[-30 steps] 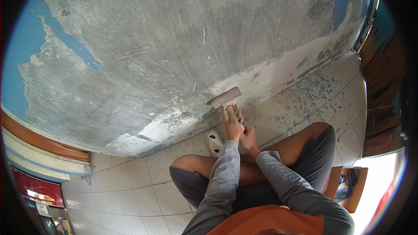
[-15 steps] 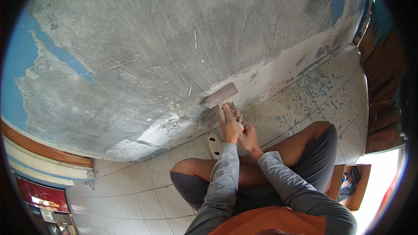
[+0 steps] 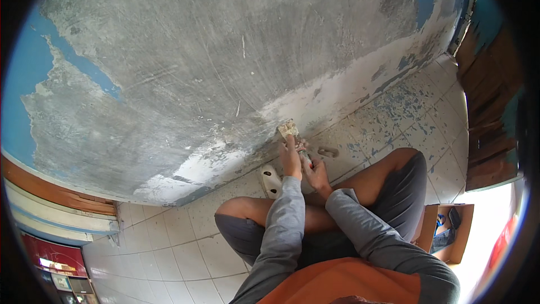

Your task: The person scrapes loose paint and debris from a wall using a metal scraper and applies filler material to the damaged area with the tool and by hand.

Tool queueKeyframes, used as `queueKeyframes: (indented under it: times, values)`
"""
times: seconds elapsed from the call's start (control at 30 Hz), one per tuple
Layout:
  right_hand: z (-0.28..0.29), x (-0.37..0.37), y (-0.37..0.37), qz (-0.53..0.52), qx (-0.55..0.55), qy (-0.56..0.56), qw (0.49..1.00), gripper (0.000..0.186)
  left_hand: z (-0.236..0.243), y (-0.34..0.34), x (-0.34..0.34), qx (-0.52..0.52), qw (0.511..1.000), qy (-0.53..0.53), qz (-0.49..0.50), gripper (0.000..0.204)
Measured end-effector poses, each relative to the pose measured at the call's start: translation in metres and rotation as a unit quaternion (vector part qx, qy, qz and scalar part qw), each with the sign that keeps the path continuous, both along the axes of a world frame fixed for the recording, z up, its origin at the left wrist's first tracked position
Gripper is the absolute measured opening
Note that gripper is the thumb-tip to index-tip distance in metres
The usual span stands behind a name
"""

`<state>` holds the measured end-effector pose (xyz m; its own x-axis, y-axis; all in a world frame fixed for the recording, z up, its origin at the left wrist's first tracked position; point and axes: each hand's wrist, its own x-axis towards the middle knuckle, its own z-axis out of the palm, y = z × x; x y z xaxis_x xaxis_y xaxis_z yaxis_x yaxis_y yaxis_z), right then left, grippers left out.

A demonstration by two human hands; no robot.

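Observation:
Both hands grip one wide-bladed scraper [image 3: 289,129], whose head is crusted with pale dried material. My left hand [image 3: 291,160] is closed near the head, with the fingers stretched along it. My right hand [image 3: 318,176] is wrapped round the lower handle. The scraper's head lies against the low part of the grey wall [image 3: 169,79], by a whitish band. Its blade shows narrower now, and how firmly it touches cannot be made out.
A white object with dark holes [image 3: 271,181] lies by my left wrist, and a small oblong thing [image 3: 328,151] beyond my right. Blue paint flakes [image 3: 399,101] litter the tiles. At right stand a splintered wooden panel [image 3: 492,112] and an open box [image 3: 464,236].
The scraper has turned so its broad blade no longer shows flat to me. Both hands stay on it and have shifted slightly down. The small oblong thing on the floor has come into sight.

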<state>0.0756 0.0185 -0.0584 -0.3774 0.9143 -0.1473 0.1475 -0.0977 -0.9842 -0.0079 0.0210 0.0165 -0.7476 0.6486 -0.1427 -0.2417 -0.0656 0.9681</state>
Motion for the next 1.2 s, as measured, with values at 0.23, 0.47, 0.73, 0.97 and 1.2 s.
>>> queueKeyframes:
  times: [0.23,0.47,0.73,0.97,1.2]
  values:
    - [0.047,0.025,0.002,-0.024,0.06,-0.072,0.995,0.044,-0.03,-0.004,-0.018,0.006,0.98,-0.198,0.028,0.067]
    - [0.095,0.076,-0.003,-0.117,0.074,0.035,0.99,0.05,-0.085,0.02,0.011,-0.057,0.929,0.312,-0.189,0.042]
    - [0.079,0.075,-0.002,-0.171,-0.14,0.154,0.963,0.052,-0.077,0.01,0.062,-0.134,0.957,0.135,-0.221,0.039]
    - [0.051,0.057,0.005,-0.191,-0.132,0.167,0.958,0.059,-0.076,0.002,0.064,-0.158,0.958,0.09,-0.223,0.036]
    - [0.064,0.055,-0.002,-0.226,-0.137,0.129,0.956,0.057,-0.067,0.0,0.041,-0.165,0.963,0.058,-0.204,0.034]
